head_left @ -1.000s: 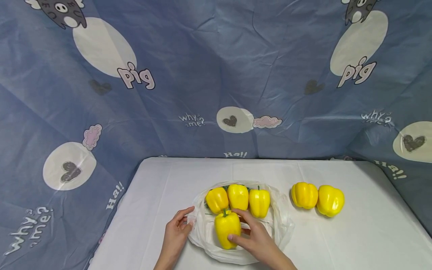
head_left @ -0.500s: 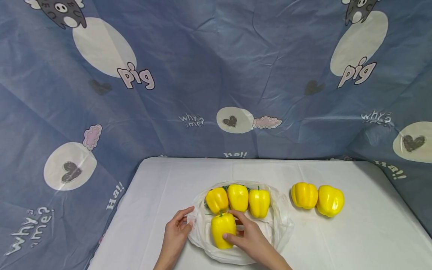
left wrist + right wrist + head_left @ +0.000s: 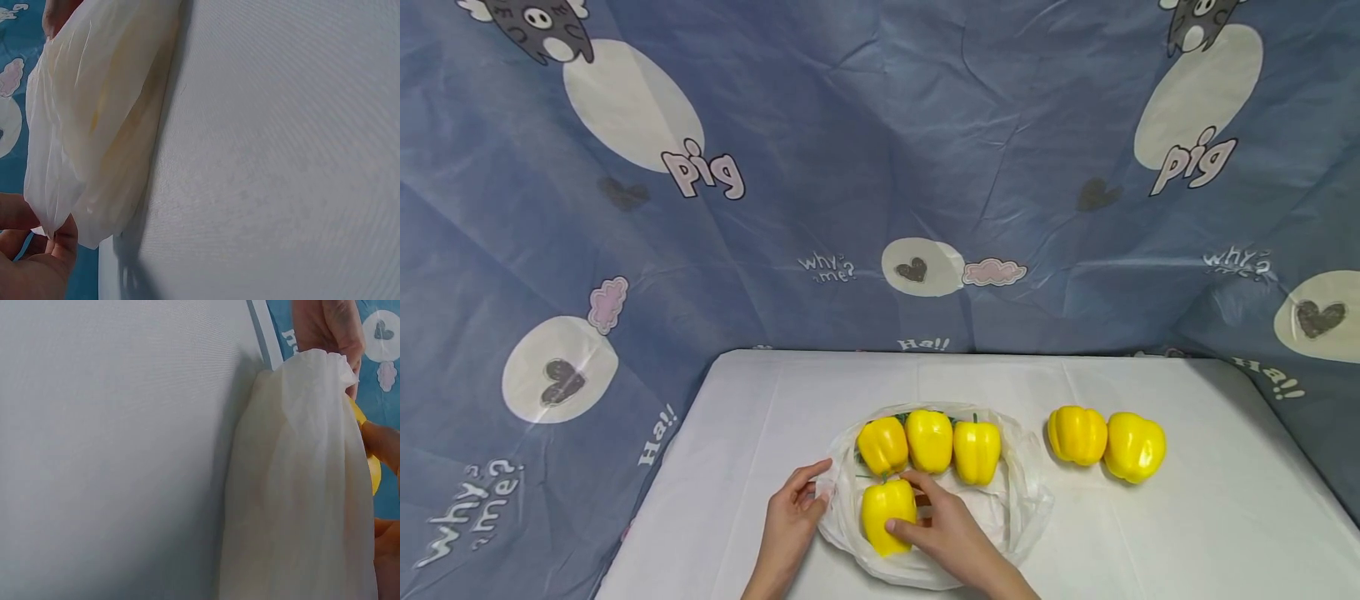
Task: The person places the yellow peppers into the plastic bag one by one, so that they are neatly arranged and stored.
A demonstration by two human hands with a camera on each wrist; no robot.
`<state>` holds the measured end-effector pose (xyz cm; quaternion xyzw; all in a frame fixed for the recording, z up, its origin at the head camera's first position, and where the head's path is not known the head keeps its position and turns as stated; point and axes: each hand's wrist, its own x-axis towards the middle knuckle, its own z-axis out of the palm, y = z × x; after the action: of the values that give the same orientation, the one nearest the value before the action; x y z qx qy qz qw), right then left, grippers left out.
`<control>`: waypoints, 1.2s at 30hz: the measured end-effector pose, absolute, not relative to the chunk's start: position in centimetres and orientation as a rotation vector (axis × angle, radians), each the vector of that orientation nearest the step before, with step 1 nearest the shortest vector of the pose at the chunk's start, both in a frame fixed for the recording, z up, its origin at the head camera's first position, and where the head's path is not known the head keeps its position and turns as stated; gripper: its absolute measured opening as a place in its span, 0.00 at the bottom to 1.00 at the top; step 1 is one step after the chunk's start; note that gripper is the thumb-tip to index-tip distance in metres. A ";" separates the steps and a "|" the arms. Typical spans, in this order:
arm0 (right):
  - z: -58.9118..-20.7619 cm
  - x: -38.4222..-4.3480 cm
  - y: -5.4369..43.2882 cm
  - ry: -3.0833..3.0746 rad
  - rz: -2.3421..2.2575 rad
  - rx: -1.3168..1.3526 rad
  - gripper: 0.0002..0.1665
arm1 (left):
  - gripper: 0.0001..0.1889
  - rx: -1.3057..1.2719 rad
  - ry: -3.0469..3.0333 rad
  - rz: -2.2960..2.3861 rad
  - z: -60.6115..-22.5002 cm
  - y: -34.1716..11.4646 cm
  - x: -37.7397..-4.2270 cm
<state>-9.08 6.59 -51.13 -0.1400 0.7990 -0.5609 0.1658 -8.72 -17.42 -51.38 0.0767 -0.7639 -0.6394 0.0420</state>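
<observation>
A white plastic bag (image 3: 1033,500) stands with its mouth spread wide in the head view. My left hand (image 3: 790,517) pinches the left rim of the bag; the left wrist view shows the thin plastic (image 3: 94,137) caught between thumb and fingers. Low in the bag's mouth, my right hand (image 3: 953,533) grips a yellow bell pepper (image 3: 880,515) from its right side, stem pointing away from me. Behind it in the bag lie three more yellow peppers, left (image 3: 883,446), middle (image 3: 929,442) and right (image 3: 977,454). In the right wrist view the bag wall hides most of the held pepper (image 3: 375,475).
Two yellow bell peppers, one (image 3: 1077,435) beside the other (image 3: 1136,447), lie right of the bag on the white-covered table (image 3: 1225,533). A blue printed cloth (image 3: 880,167) hangs behind the table and along its sides.
My right hand has moved the gripped bell pepper a little left and toward me inside the bag. The left hand has stayed on the rim.
</observation>
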 end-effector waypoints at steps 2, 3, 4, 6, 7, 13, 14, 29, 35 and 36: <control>-51.3 -9.1 6.4 2.290 -1.580 -0.402 0.37 | 0.23 0.243 -2.347 -1.954 -51.3 -17.4 -8.7; -51.3 -9.1 6.3 2.295 -1.575 -0.403 0.37 | 0.23 0.248 -2.352 -1.950 -51.3 -17.4 -8.7; -51.3 -9.1 6.1 2.298 -1.573 -0.402 0.37 | 0.22 0.253 -2.356 -1.948 -51.3 -17.4 -8.7; -51.4 -9.1 5.9 2.307 -1.572 -0.404 0.36 | 0.22 0.258 -2.359 -1.946 -51.3 -17.4 -8.7; -51.4 -9.2 5.8 2.313 -1.569 -0.403 0.36 | 0.22 0.260 -2.361 -1.944 -51.3 -17.4 -8.6; -51.4 -9.2 5.2 2.347 -1.521 -0.367 0.38 | 0.23 0.254 -2.389 -1.910 -51.3 -17.4 -8.6; -51.3 -9.2 5.1 2.350 -1.511 -0.358 0.38 | 0.23 0.251 -2.391 -1.908 -51.3 -17.4 -8.6; -50.4 -8.8 5.7 2.384 -1.497 -0.310 0.40 | 0.22 0.242 -2.391 -1.927 -51.1 -17.4 -8.7; -49.7 -8.5 6.3 2.386 -1.545 -0.311 0.39 | 0.22 0.236 -2.374 -1.948 -51.1 -17.3 -8.7; -49.6 -8.5 6.5 2.385 -1.556 -0.315 0.39 | 0.22 0.234 -2.374 -1.949 -51.2 -17.3 -8.7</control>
<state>-8.48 6.46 -49.57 -0.1088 0.8245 -0.5378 0.1382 -8.70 -17.33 -51.17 0.0759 -0.7703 -0.6324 0.0308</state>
